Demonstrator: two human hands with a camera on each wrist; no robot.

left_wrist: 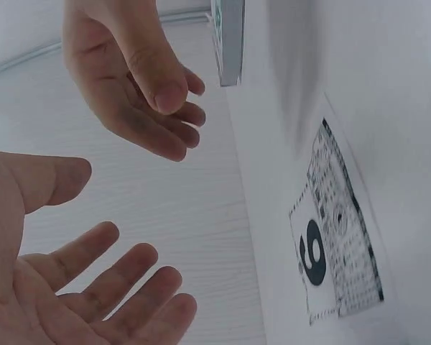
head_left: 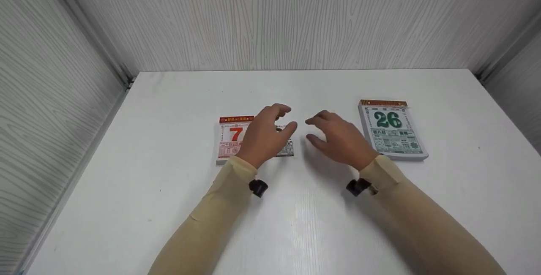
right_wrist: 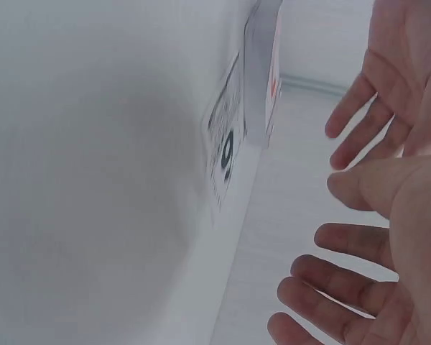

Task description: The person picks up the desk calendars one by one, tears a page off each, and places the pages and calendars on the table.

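Note:
My left hand (head_left: 265, 135) hovers over the white table, fingers apart and loosely bent, holding nothing. Beneath and beside it lies a tear-off calendar (head_left: 228, 146) with a red 7 and a red header strip, partly hidden by the hand. A flat printed sheet (left_wrist: 348, 223) with a black single digit lies against that calendar's right side; in the head view the left hand covers much of it. Facing the left hand, my right hand (head_left: 343, 142) is also raised, with its fingers loosely bent around nothing. Just right of it rests a thicker tear-off calendar (head_left: 393, 133) showing a green 26.
The white table (head_left: 304, 232) is bounded by a wood-grain panel (head_left: 296, 21) at the back and side panels at left and right. A small black wrist camera (head_left: 258, 187) sits on the left cuff, and another camera (head_left: 357, 187) on the right.

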